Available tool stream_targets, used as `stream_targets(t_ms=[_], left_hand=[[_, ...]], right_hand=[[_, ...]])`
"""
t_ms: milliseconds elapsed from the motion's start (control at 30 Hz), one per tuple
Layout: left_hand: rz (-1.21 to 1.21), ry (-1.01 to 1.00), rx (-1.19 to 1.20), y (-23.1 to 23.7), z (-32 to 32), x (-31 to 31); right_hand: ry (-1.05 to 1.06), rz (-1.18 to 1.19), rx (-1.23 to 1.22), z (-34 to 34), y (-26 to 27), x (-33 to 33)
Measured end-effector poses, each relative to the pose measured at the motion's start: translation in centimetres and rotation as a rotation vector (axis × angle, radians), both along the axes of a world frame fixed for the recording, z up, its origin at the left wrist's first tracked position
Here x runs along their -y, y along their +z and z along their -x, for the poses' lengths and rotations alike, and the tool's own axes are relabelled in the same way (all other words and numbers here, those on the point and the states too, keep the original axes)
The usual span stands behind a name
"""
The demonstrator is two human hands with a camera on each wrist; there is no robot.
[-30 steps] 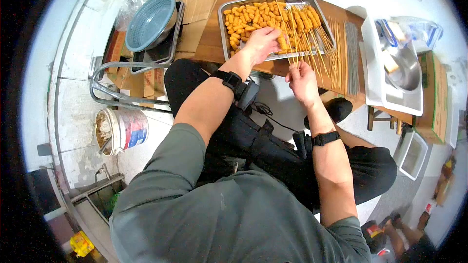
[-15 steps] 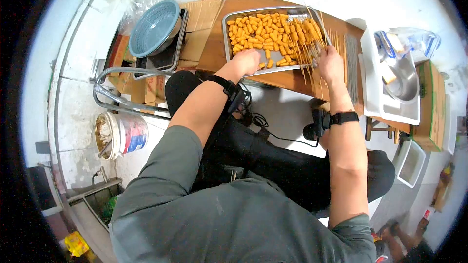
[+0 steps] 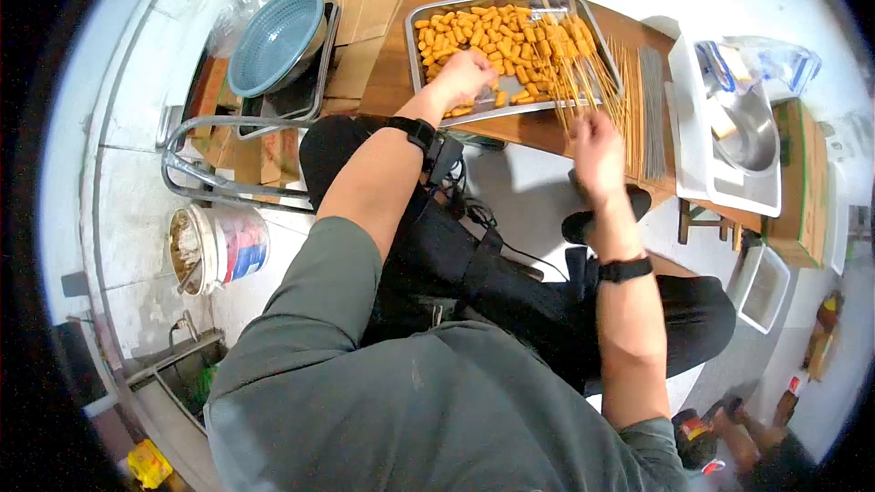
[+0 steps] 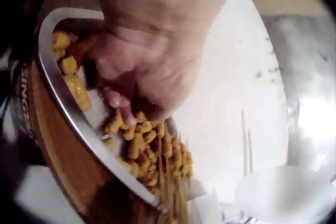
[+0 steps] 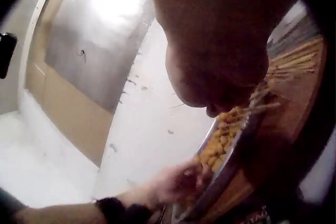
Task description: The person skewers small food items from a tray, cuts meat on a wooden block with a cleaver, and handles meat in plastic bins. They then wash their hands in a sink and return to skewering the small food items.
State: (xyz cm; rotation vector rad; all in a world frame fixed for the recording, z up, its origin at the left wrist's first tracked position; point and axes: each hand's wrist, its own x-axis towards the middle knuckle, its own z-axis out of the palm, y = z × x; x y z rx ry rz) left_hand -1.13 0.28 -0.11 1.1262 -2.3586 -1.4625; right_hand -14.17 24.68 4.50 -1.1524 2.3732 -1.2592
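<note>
My left hand (image 3: 467,76) reaches over the near left part of a metal tray (image 3: 413,55), fingers bent down among short orange finger-shaped pieces (image 3: 492,32). In the left wrist view the left fingertips (image 4: 128,119) are right at some pieces; I cannot tell whether they pinch one. At the tray's near right edge, my right hand (image 3: 599,150), blurred, holds a thin bamboo skewer near its lower end, fingers curled. Its shaft runs up across the tray. Beside it, loaded skewers (image 3: 574,41) lie in the tray's right part, their bare sticks over the near rim.
Bare bamboo skewers (image 3: 629,100) and grey thin rods (image 3: 653,114) lie right of the tray on the wooden table (image 3: 387,82). A white basin (image 3: 693,146) with a steel bowl (image 3: 752,132) stands farther right. Left are a blue colander (image 3: 273,46), metal rail (image 3: 196,173) and bucket (image 3: 219,251).
My right hand moved right to the loaded skewers, then back left and nearer my body. My left hand left the held skewer for the loose pieces, then shifted slightly farther over the tray.
</note>
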Motion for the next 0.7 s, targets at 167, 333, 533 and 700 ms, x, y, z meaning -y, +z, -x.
stream_targets(t_ms=[167, 333, 533, 700], left_hand=[[-0.698, 0.397, -0.588, 1.1, 0.1, -0.2], [-0.912, 0.359, -0.863, 1.0, -0.2, 1.3], [-0.912, 0.426, -0.936, 2.6, -0.7, 1.2], [-0.927, 0.476, -0.965, 2.9, -0.7, 1.2]], right_hand=[[0.089, -0.093, 0.372, -4.6, -1.8, -1.9], [0.123, -0.106, 0.332, -5.4, -2.6, -1.9], [0.139, -0.086, 0.304, -5.9, -1.9, -2.0], [0.139, -0.098, 0.302, -5.7, -2.1, -2.0]])
